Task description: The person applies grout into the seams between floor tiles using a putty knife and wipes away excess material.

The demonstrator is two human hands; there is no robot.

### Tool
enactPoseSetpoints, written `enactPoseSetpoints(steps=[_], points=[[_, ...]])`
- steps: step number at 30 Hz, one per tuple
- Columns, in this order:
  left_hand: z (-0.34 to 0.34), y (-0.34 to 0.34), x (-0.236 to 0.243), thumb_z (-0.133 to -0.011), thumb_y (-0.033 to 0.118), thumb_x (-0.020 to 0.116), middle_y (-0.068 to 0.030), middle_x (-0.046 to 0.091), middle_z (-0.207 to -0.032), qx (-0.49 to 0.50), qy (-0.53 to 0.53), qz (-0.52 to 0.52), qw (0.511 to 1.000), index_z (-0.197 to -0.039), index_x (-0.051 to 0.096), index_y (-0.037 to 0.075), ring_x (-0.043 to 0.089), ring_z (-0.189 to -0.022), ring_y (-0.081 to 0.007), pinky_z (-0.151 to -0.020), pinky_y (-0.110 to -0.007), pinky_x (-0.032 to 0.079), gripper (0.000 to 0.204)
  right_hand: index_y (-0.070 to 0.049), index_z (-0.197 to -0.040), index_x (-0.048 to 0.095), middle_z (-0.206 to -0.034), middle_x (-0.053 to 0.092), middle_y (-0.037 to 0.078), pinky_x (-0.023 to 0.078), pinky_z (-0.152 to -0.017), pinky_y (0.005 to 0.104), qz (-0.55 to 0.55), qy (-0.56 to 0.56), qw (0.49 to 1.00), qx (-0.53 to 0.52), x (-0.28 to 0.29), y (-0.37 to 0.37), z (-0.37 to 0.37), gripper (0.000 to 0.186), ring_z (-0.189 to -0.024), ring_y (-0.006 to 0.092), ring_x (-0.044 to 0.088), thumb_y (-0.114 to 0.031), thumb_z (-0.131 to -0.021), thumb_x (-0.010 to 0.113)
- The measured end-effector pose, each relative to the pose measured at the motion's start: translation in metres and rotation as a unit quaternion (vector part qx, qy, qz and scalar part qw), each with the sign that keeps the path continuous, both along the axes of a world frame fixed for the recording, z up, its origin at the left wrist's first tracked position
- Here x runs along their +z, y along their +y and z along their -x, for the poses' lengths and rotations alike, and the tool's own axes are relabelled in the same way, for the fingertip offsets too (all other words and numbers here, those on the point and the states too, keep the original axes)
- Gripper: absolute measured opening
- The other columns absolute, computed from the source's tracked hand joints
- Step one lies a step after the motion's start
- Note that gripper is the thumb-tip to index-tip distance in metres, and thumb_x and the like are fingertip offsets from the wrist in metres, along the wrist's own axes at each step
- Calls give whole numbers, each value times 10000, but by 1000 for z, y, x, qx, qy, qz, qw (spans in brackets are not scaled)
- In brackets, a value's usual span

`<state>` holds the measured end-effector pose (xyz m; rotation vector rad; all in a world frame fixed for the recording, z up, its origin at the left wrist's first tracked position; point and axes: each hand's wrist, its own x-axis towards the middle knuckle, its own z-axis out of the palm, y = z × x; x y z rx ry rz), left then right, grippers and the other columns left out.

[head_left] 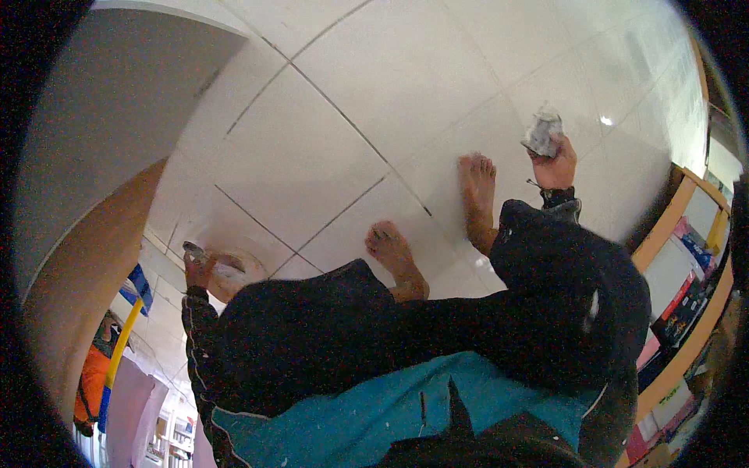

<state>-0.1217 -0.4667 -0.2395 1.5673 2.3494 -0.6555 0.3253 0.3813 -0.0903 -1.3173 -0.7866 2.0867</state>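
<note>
My right hand (556, 165) reaches out over the pale floor, its fingers closed round a crumpled-looking, whitish-grey piece (544, 131) with a darker lower edge. Blur hides whether that piece is cloth or something stiffer. On the far left, my left hand (198, 271) hangs low with fingers closed. A small grey tip (192, 249) sticks out of it, too small to name. Beside that hand is a round, tan container (238, 273) with whitish stuff inside; I cannot tell whether the hand touches it.
Large white floor tiles (328, 148) with dark joints spread ahead. Both bare feet (398, 253) stand between my hands. A wooden shelf (663, 222) with boxes is close on the right. A grey panel (117, 101) with a brown edge rises on the left, near a yellow-and-blue pole (119, 355).
</note>
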Motion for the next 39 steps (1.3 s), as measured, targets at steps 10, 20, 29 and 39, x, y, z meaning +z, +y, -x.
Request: enactPoseSetpoints(steps=[10,20,29,39], points=[[-119,162,78,-781,404,763,-274,356,-1443,471,17,-382,795,-1434,331,-11,388,-1322,-419,-1107,-510,320,886,-51,-1286,542,-1171,626,62,485,-966,381,-55,5,982,179,-17,57,68,396,-1074,225,605,-148,-902,538],[-352,334,174,-847,146,641,-245,485,-1379,542,16,-410,734,-1353,447,-53,373,-1353,-417,-1129,-499,279,577,-7,-1244,552,-1183,633,93,536,-908,373,-39,121,957,261,-33,43,189,402,-1063,224,631,-125,-859,560],[-393,414,181,-837,83,618,-226,584,-1251,527,-98,-491,687,-1240,543,-26,574,-1155,-370,-986,-433,446,424,-27,-1156,617,-1005,678,88,538,-820,352,-360,-56,837,409,-45,85,268,326,-941,230,651,-96,-840,576],[-320,462,199,-836,92,642,-183,627,-1199,447,-170,-465,745,-1178,613,21,585,-1133,-361,-979,-431,467,350,-134,-1090,695,-1098,688,101,491,-851,421,-785,-84,405,461,-74,99,331,415,-1083,293,610,7,-729,548]])
